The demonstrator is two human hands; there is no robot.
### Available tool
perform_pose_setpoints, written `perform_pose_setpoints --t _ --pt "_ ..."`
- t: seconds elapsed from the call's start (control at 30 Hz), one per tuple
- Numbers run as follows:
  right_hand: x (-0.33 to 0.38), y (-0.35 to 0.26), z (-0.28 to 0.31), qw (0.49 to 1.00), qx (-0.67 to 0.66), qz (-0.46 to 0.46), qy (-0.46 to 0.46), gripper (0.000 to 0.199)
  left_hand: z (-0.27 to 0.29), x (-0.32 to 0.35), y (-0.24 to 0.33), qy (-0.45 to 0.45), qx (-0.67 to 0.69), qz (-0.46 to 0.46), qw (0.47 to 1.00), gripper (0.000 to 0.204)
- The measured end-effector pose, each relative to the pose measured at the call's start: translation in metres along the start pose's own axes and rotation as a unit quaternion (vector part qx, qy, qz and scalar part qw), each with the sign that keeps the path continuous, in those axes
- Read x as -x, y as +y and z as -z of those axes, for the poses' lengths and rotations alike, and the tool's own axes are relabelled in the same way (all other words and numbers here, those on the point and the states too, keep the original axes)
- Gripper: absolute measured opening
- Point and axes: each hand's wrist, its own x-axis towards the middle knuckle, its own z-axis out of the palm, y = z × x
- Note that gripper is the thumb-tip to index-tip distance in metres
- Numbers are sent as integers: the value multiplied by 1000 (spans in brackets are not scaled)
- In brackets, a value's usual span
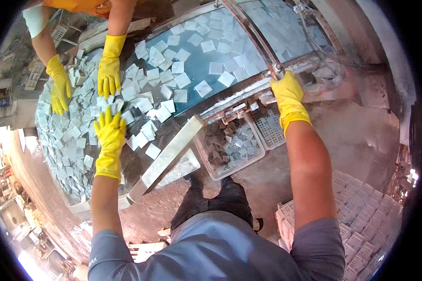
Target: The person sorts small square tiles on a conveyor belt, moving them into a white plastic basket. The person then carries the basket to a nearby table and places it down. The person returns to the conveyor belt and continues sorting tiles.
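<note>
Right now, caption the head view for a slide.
Gloved left hand spread on wet square tiles, right hand gripping a metal bar; a co-worker's gloves sort opposite.

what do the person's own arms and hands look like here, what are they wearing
Both hands wear bright yellow rubber gloves: the left hand and the right hand. Each glove ends in a snug cuff a little past the wrist. Above the cuffs the forearms are bare. Short grey-blue sleeves of a shirt cover the upper arms. No watch, bands or markings show on the gloves.
</note>
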Motion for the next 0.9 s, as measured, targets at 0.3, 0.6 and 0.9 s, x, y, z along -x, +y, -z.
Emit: perform_pose_setpoints --t 0.3,0.6,0.9 --pt "22 1 13 999 -3 -18 -38 63 67 99 49 -72 165 -98 979 89" --pt "29 1 6 999 -3 -6 -36 65 42 -10 186 36 209 -229 950 83" --pt "29 1 5 999 12 -8 -42 66 6 -31 129 59 114 -113 985 56"
